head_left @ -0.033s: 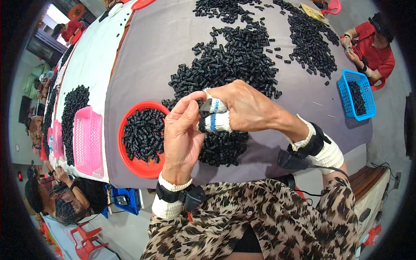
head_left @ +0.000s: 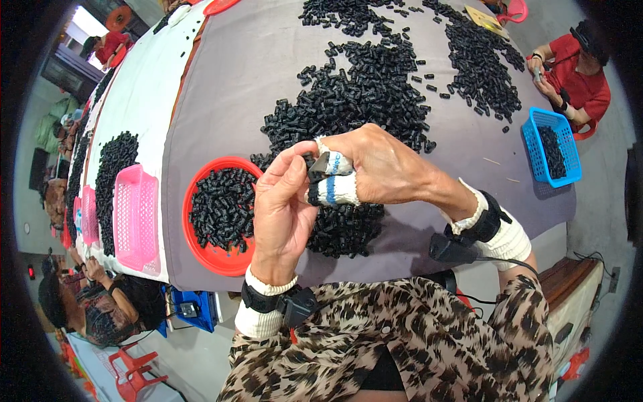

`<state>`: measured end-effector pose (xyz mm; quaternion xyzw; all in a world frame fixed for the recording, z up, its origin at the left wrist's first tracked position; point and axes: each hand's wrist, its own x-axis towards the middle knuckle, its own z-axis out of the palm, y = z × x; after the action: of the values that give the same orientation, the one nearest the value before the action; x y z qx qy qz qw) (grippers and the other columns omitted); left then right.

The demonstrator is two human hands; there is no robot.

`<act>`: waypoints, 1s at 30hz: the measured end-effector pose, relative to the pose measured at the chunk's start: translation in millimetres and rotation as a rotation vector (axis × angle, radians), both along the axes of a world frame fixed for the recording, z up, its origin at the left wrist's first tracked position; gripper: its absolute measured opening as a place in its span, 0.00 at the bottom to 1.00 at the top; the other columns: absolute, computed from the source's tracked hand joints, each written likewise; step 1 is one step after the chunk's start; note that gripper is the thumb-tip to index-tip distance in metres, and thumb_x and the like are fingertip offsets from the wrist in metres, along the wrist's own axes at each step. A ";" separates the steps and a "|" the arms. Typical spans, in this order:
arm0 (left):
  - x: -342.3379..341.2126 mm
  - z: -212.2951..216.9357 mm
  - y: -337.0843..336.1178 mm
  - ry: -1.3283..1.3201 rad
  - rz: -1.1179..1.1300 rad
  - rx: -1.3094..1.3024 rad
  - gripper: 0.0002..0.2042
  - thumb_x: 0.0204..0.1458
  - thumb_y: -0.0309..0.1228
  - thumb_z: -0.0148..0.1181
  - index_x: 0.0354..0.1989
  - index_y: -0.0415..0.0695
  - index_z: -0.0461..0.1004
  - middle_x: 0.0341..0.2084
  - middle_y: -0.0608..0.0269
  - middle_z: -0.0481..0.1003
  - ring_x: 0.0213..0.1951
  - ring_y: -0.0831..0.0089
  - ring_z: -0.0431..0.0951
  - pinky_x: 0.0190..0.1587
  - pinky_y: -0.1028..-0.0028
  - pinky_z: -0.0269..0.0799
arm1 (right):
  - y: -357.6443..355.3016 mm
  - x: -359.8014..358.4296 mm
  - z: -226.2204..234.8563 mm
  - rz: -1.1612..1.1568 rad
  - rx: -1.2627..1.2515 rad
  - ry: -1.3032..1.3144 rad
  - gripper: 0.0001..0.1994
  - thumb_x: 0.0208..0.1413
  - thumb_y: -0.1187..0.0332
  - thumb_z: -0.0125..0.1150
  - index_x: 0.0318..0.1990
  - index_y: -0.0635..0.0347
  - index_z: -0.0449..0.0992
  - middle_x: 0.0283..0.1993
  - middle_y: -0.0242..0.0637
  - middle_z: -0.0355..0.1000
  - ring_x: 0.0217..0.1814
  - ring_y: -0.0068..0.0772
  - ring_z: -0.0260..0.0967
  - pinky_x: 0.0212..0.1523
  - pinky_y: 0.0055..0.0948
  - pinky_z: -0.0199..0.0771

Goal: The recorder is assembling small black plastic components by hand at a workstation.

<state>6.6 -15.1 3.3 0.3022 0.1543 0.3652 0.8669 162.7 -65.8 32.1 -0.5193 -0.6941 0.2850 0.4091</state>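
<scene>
Near-nil shift: blk pc. (head_left: pixel 310 161) in L hand (head_left: pixel 281 201) pinch, by R hand (head_left: pixel 385 164), hold unclear

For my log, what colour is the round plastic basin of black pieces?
The round plastic basin is red, seen best in the head view.

L hand (head_left: pixel 284 204) w/ blk pc (head_left: pixel 309 160), R hand (head_left: pixel 385 164) adj., blk pile (head_left: pixel 355 100)

The left hand (head_left: pixel 281 204) points toward the far side, thumb pinched near its forefinger; the right hand (head_left: pixel 375 164) angles in from the right, fingers curled just beside that thumb.
</scene>
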 end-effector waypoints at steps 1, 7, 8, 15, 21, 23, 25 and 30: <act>0.4 0.5 -0.6 0.002 0.004 0.001 0.11 0.54 0.26 0.51 0.44 0.34 0.68 0.36 0.57 0.74 0.38 0.74 0.75 0.42 0.75 0.73 | -0.6 -0.6 0.5 0.004 0.001 0.002 0.16 0.41 0.59 0.62 0.25 0.66 0.70 0.22 0.48 0.70 0.23 0.51 0.68 0.26 0.38 0.66; -2.1 -2.7 0.9 -0.160 -0.066 -0.080 0.12 0.55 0.27 0.50 0.46 0.34 0.66 0.35 0.56 0.73 0.38 0.71 0.75 0.44 0.71 0.72 | -2.6 -2.1 6.5 -0.077 -0.082 0.061 0.17 0.38 0.59 0.64 0.25 0.66 0.71 0.22 0.45 0.70 0.24 0.42 0.69 0.26 0.34 0.67; -2.0 -0.8 0.1 -0.150 -0.040 -0.101 0.12 0.55 0.27 0.50 0.46 0.34 0.66 0.34 0.57 0.73 0.37 0.71 0.75 0.44 0.71 0.72 | -2.0 -2.7 6.8 -0.072 -0.074 0.072 0.16 0.38 0.60 0.64 0.25 0.66 0.71 0.22 0.45 0.70 0.24 0.41 0.69 0.27 0.34 0.67; -2.9 5.6 -2.4 -0.084 -0.020 -0.070 0.12 0.50 0.22 0.54 0.43 0.34 0.68 0.33 0.59 0.75 0.36 0.73 0.76 0.42 0.73 0.73 | -1.0 -2.3 5.1 -0.074 -0.070 0.071 0.16 0.36 0.61 0.64 0.25 0.67 0.70 0.22 0.45 0.70 0.24 0.41 0.69 0.26 0.33 0.67; -0.9 4.8 2.3 0.051 -0.022 -0.005 0.12 0.47 0.19 0.54 0.43 0.35 0.70 0.34 0.57 0.75 0.36 0.74 0.76 0.41 0.74 0.73 | -1.5 -1.5 0.0 -0.105 -0.028 0.079 0.16 0.37 0.61 0.64 0.23 0.67 0.69 0.20 0.46 0.69 0.22 0.42 0.68 0.25 0.33 0.66; 0.4 5.5 2.0 0.055 -0.011 -0.010 0.12 0.48 0.19 0.53 0.43 0.35 0.70 0.33 0.57 0.75 0.36 0.74 0.76 0.41 0.75 0.73 | -1.9 -1.0 3.8 -0.109 -0.043 0.089 0.16 0.37 0.61 0.64 0.23 0.67 0.69 0.20 0.47 0.68 0.22 0.42 0.68 0.24 0.34 0.66; 0.8 5.5 0.7 0.058 -0.003 -0.015 0.12 0.49 0.20 0.53 0.43 0.35 0.69 0.33 0.57 0.75 0.37 0.73 0.76 0.41 0.76 0.72 | -1.7 0.6 3.4 -0.117 -0.058 0.096 0.16 0.38 0.61 0.64 0.23 0.67 0.69 0.19 0.47 0.68 0.21 0.43 0.68 0.24 0.35 0.66; -5.1 -3.9 3.3 0.051 0.037 -0.008 0.11 0.54 0.25 0.51 0.44 0.35 0.69 0.34 0.58 0.74 0.37 0.74 0.75 0.39 0.76 0.72 | 1.4 0.6 -0.4 -0.150 -0.056 0.064 0.16 0.39 0.61 0.64 0.26 0.66 0.69 0.18 0.45 0.67 0.20 0.38 0.67 0.24 0.34 0.65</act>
<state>1.5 -11.8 -0.6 0.3048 0.1833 0.3728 0.8571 163.4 -64.4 31.7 -0.5718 -0.6315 0.2892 0.4365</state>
